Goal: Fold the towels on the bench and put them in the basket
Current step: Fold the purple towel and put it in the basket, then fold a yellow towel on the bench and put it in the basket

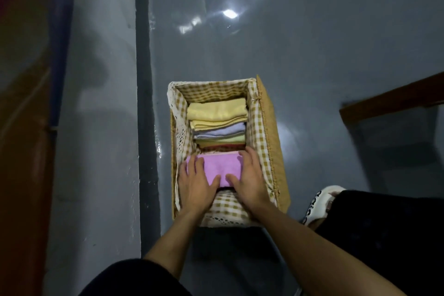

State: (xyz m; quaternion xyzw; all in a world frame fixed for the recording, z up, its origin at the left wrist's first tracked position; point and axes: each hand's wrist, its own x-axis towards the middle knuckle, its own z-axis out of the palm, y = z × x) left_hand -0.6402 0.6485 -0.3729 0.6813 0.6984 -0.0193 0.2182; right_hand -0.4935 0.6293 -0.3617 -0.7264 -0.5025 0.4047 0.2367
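Observation:
A wicker basket (270,127) with a checked cloth lining stands on the grey floor. Inside it, at the far end, lies a stack of folded towels (217,122) in yellow, lilac and green. A folded pink towel (217,167) sits in the near half of the basket. My left hand (195,185) lies on its left side with fingers spread flat. My right hand (251,180) covers its right side, fingers reaching to the towel's far right corner. Both hands press down on the pink towel.
A dark stripe (144,103) runs along the floor left of the basket. A brown wooden edge (394,98) juts in at the right. My foot in a white slipper (319,202) rests on the floor beside the basket's near right corner.

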